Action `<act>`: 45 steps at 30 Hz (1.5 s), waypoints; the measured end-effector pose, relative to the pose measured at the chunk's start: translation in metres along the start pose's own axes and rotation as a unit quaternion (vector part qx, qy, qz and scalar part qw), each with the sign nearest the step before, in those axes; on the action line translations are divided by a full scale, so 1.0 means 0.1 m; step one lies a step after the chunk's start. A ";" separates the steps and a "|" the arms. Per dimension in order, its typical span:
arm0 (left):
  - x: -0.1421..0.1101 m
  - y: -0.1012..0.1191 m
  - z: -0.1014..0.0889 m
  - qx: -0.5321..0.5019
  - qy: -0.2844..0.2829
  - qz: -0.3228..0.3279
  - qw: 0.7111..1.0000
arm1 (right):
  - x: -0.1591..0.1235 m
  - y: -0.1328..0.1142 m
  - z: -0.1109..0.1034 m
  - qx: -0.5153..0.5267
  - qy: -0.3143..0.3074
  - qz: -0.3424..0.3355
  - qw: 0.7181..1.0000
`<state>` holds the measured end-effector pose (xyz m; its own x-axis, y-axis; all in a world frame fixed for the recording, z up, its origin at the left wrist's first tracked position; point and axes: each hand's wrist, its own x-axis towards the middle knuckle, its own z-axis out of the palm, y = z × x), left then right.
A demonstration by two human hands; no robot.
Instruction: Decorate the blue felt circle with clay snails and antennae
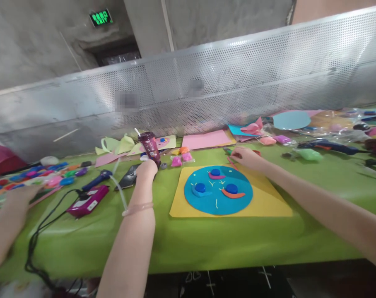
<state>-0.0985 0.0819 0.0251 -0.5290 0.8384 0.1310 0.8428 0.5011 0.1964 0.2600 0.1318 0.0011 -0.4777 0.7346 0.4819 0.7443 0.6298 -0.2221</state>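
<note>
My left hand (146,167) reaches forward beside a dark lidded cup with a straw (150,145). It rests at the edge of a flat black textured object (128,177); its fingers are hidden from me. Above the upper right of the yellow sheet (268,203), my right hand (244,156) has its fingers pinched together. Small green and red bits show around those fingers, too small to name. On the yellow sheet lies a blue paper circle (219,203), bearing three snail shapes with dark blue round shells, such as the orange-bodied snail (233,192), and small pale yellow marks.
Another person's hand (23,194) lies at the left among colourful clay pieces (35,174). Nearby are a blue glue gun (96,180) and a magenta power strip (87,201) with black cables. Pink paper (205,140) and clay packets (181,157) lie behind. A perforated metal barrier (237,74) borders the green table.
</note>
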 end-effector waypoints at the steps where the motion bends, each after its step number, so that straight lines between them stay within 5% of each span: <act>1: 0.02 -0.05 0.01 0.005 -0.028 -0.001 1.000 | 0.00 0.00 0.00 -0.001 -0.001 0.008 1.000; 5: 0.03 -0.09 0.02 0.021 -0.079 0.004 0.997 | 0.00 -0.07 -0.01 -0.004 0.017 0.021 1.000; 11: -0.07 0.08 0.02 0.022 -0.040 0.037 0.998 | 0.01 -0.10 0.02 -0.049 -0.005 0.014 0.999; 14: -0.18 0.36 0.07 -0.019 -0.001 0.194 0.981 | 0.13 -0.06 0.09 -0.075 -0.025 0.017 0.997; 16: -0.27 0.55 0.14 -0.044 -0.054 0.337 0.939 | 0.27 -0.03 0.15 -0.099 -0.051 0.016 0.994; 18: -0.34 0.67 0.21 -0.047 -0.075 0.385 0.919 | 0.39 -0.03 0.22 -0.126 -0.074 0.021 0.989; 25: -0.38 0.63 0.29 -0.074 -0.142 0.376 0.913 | 0.45 -0.16 0.41 -0.221 -0.110 0.002 0.969; 45: -0.33 0.64 0.30 -0.085 -0.164 0.365 0.912 | 0.30 -0.28 0.19 -0.271 -0.176 -0.024 0.946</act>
<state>-0.0247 0.0931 0.0039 0.2495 0.9684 -0.0048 0.9167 -0.2346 0.3236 0.2158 0.1410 0.0054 -0.5723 0.8066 0.1477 0.8019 0.5128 0.3068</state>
